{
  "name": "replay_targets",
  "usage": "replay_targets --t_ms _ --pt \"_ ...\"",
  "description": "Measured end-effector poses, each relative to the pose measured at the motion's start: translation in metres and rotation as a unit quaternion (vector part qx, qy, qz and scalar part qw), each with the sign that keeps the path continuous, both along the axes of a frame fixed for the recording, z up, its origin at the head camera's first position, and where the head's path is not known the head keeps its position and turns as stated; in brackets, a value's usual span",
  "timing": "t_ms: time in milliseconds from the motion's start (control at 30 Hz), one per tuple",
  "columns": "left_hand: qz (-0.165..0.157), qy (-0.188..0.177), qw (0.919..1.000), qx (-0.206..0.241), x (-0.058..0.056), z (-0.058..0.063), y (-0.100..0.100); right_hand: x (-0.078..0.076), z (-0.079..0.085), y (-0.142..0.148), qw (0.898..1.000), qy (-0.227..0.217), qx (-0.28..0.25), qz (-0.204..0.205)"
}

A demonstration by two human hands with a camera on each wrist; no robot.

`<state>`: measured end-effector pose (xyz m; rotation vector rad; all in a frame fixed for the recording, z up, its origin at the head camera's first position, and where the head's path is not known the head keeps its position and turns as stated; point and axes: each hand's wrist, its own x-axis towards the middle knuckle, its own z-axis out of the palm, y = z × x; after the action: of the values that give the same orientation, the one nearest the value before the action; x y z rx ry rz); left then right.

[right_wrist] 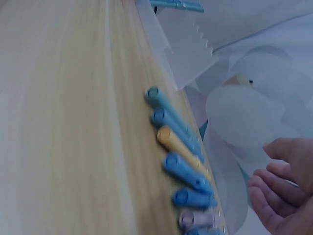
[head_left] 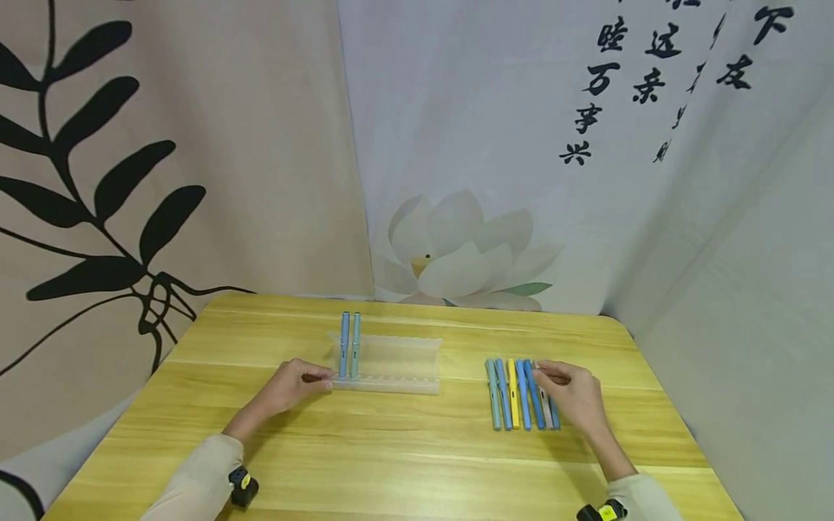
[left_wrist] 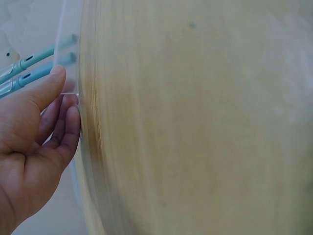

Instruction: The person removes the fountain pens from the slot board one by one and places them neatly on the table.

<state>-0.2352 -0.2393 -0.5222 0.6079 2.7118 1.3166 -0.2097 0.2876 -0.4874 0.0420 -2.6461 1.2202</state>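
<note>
In the head view, a clear plastic pen rack (head_left: 397,362) stands left of centre with a notched front edge. At its left end a blue pen (head_left: 344,346) and a teal pen (head_left: 355,346) lean side by side. My left hand (head_left: 293,387) pinches the rack's left front corner between thumb and fingers, as the left wrist view also shows. On the right, several pens lie in a row, among them a yellow pen (head_left: 513,394) and a pale grey-pink pen (right_wrist: 198,219). My right hand (head_left: 573,394) hovers over the row's right end, fingers loosely bent, no pen visibly held.
The wooden table (head_left: 365,463) extends around the rack and the pens. Behind it hangs a printed curtain (head_left: 469,145) with a lotus, leaves and writing. A light fabric side (head_left: 749,289) borders the table on the right.
</note>
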Motion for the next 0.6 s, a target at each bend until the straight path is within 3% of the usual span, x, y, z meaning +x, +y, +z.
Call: replay_targets --t_ms 333,600 --pt "0.016 -0.005 0.9999 -0.003 0.009 0.000 0.004 -0.008 0.005 -0.042 0.996 0.030 -0.046 0.070" --pt "0.007 -0.002 1.0000 0.001 0.017 0.001 0.007 -0.011 0.008 -0.077 0.990 0.037 -0.072 0.120"
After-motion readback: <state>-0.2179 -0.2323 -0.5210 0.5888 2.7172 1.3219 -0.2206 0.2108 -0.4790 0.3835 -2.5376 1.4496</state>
